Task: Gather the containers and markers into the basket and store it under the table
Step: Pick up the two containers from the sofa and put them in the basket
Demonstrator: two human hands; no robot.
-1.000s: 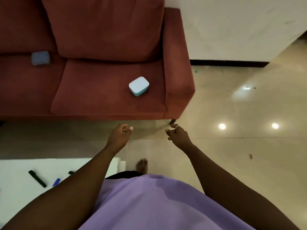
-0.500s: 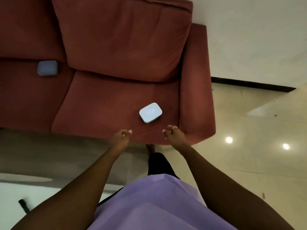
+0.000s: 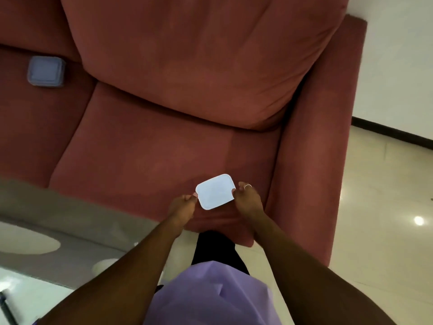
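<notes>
Sofa: a rust-red fabric sofa [image 3: 145,146] fills most of the view, with a puffy back cushion above and an armrest along its right side.
Near container: a pale blue plastic container [image 3: 215,191] with rounded corners and a flat lid sits near the front edge of the right seat cushion, closer to the armrest than to the seam between the cushions. Whether it rests on the fabric or is just off it cannot be told.
Left hand: the left hand [image 3: 184,206] is at the container's left side. Its fingers [image 3: 192,197] are curled together, and the tips meet the left edge of the lid.
Right hand: the right hand [image 3: 247,200] is at the opposite side. Its thumb and curled fingers pinch the right edge, and a thin ring shows on one finger.
Between the hands: the container lies directly between the two sets of fingertips, touched on both short sides, with its top uncovered.
Far container: a grey-blue square plastic container [image 3: 45,71] lies on the left seat cushion, at its back edge, well apart from both hands.
Table: a white tabletop [image 3: 35,294] shows in the lower left corner.
</notes>
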